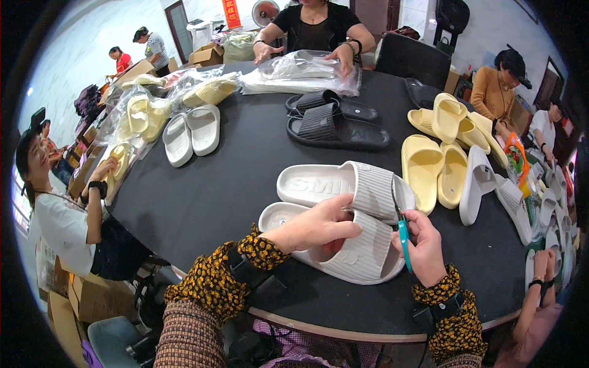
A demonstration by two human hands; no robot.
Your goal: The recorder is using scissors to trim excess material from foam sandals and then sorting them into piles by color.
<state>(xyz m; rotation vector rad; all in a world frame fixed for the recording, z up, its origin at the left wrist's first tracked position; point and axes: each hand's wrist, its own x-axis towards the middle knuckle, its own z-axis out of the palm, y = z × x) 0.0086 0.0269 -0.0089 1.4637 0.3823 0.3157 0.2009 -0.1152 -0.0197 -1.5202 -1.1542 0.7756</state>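
Note:
In front of me a pair of pale grey-white slide slippers lies on the dark table, toes to the right. My left hand [319, 228] is closed on the strap of the near slipper [362, 251], its thumb on top and other fingers tucked into the foot opening. In my right hand [424, 242] is a pair of small scissors [403, 236] with teal handles. Their dark blades point up and away, beside the toe end of the far slipper [316, 184]. Whether the blades touch it, I cannot tell.
Yellow slippers [422, 168] and white ones [478, 184] lie to the right, black slippers [337, 132] ahead. Left of these are a white pair [193, 135] and bagged yellow slippers [147, 113]. Across the round table [215, 202], a person handles clear bags [300, 70]; other people stand around it.

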